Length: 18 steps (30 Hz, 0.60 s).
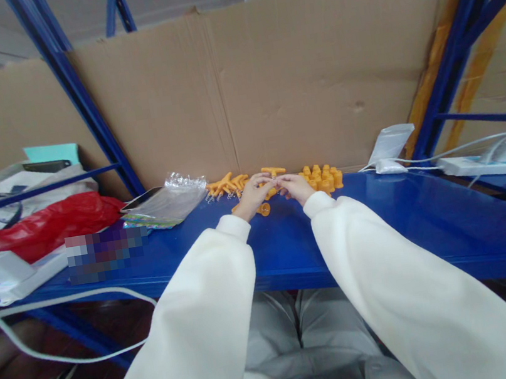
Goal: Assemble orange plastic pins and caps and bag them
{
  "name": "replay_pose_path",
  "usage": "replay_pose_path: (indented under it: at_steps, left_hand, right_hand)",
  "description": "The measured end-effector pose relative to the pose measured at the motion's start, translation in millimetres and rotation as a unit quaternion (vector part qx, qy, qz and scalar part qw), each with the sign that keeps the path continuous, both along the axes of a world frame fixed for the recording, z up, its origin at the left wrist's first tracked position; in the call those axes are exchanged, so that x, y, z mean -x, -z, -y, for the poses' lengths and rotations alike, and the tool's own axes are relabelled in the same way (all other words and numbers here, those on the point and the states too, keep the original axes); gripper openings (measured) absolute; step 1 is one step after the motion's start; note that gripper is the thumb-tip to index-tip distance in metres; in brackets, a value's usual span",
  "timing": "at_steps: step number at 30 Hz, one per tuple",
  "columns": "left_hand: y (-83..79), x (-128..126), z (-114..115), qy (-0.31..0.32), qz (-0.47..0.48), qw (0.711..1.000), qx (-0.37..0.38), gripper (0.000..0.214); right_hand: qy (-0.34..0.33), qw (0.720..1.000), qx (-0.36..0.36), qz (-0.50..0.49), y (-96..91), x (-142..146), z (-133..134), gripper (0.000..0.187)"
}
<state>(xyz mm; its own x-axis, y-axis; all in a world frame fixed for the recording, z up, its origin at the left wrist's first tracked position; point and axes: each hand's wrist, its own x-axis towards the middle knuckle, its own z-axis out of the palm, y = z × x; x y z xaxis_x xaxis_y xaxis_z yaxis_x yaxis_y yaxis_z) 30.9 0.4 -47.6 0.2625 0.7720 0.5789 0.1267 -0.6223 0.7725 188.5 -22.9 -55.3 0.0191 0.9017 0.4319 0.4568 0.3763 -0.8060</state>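
Note:
My left hand (254,194) and my right hand (297,188) meet over the blue shelf, fingertips together and fingers bent. Between them an orange T-handled corkscrew (273,170) stands with its crossbar up; its lower part is hidden by my fingers. Left of my hands lies a heap of similar orange corkscrews (227,184) with metal spirals. Grouped close to the right are several orange cup-like plastic pieces (322,176). A round, hollow orange piece (264,209) rests just in front of my left fingers.
Clear plastic bags (173,200), a red bag (58,225) and a white power strip (33,276) lie to the left. At the right are a white packet (392,146) and another power strip (491,161) with cables. Cardboard (312,79) walls the back between blue posts.

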Motion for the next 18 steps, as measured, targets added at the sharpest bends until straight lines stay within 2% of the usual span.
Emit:
replay_pose_path:
  at_steps: [3, 5, 10, 14, 18]
  left_hand:
    - [-4.8, -0.4, 4.4, 0.009, 0.078, 0.991, 0.106, 0.006]
    - [-7.7, 0.5, 5.5, 0.013, 0.121, 0.980, 0.156, 0.009]
    - [-12.7, 9.4, -0.4, -0.042, 0.174, 0.966, 0.184, 0.005]
    - [-11.5, 19.2, -10.1, -0.091, 0.213, 0.950, 0.208, 0.005]
    - [-5.7, 29.3, -21.6, -0.139, 0.214, 0.935, 0.246, 0.015]
  right_hand:
    - [0.015, 0.997, 0.056, -0.052, -2.5, 3.3, 2.2, 0.022]
    - [0.030, 0.996, 0.068, -0.042, -1.3, 2.7, 2.3, 0.020]
    - [0.036, 0.997, 0.072, 0.000, 5.4, 3.4, 0.9, 0.016]
    - [0.035, 0.993, 0.030, 0.112, 8.8, 9.7, 3.1, 0.019]
    - [0.026, 0.972, -0.019, 0.233, 12.6, 14.6, 6.7, 0.037]
